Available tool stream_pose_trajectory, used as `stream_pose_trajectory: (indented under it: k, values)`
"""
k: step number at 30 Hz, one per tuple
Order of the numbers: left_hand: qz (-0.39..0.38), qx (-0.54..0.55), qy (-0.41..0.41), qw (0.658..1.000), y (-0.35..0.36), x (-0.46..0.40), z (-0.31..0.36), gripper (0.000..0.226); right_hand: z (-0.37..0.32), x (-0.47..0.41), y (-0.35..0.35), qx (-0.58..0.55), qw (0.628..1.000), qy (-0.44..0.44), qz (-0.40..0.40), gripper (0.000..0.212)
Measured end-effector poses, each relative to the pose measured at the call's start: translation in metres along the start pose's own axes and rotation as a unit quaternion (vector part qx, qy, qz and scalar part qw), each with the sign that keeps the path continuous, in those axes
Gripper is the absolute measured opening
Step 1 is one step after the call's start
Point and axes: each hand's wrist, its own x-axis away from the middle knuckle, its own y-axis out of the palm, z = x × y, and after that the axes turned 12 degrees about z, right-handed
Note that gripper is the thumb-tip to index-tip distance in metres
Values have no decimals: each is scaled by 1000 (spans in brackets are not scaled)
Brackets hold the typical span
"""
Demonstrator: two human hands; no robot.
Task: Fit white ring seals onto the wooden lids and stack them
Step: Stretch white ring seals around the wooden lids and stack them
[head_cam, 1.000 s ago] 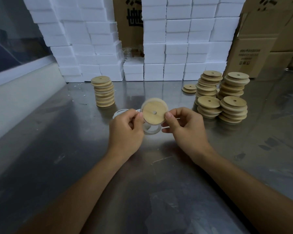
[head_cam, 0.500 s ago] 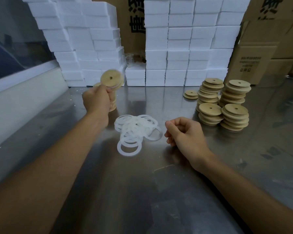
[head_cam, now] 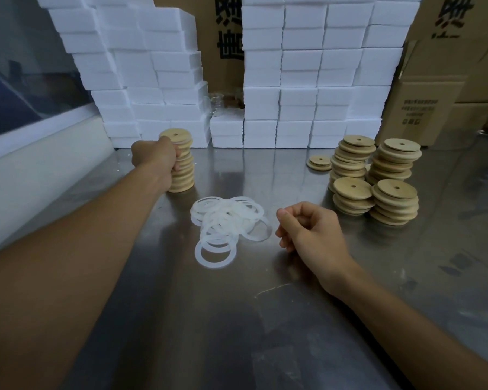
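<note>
A tall stack of wooden lids point(head_cam: 184, 175) stands at the left on the metal table point(head_cam: 237, 319). My left hand point(head_cam: 152, 159) grips the top lid point(head_cam: 176, 135), which sits on that stack with a white seal round its rim. A loose pile of white ring seals point(head_cam: 226, 220) lies in the middle. To the right of the pile, my right hand point(head_cam: 310, 229) rests with loosely curled fingers and holds nothing. Several stacks of bare wooden lids point(head_cam: 375, 178) stand at the right.
A short stack of lids point(head_cam: 319, 162) lies flat behind the right stacks. White foam boxes point(head_cam: 307, 80) form a wall along the back, with cardboard cartons point(head_cam: 423, 108) at the far right. A white ledge point(head_cam: 40, 164) borders the table's left side.
My left hand carried the sealed lid from the middle to the left stack and set it down on top. My right hand let go and stayed beside the ring pile.
</note>
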Motion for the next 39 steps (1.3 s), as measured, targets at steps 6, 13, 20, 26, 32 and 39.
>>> stream_pose_trajectory:
  k: [6, 13, 20, 26, 32, 39]
  values:
    - [25, -10, -11, 1000, 3, -8, 3, 33, 0, -1, 1, -3, 1000, 1, 2, 16]
    - [40, -4, 3, 999, -2, 1, -2, 30, -2, 0, 0, 3, 1000, -3, 2, 17]
    - [69, -66, 139, 986, -12, 27, -27, 43, 1, -1, 0, 2, 1000, -1, 5, 17]
    - [-26, -99, 219, 970, -31, 65, -71, 38, 1, -3, -1, -15, 1000, 6, 12, 17]
    - [-85, -141, 351, 922, -46, 87, -74, 42, 2, -9, -5, -9, 998, 6, 56, 17]
    - [-119, -186, 525, 822, -63, 122, -76, 41, 9, -23, -19, 106, 976, -113, 150, 11]
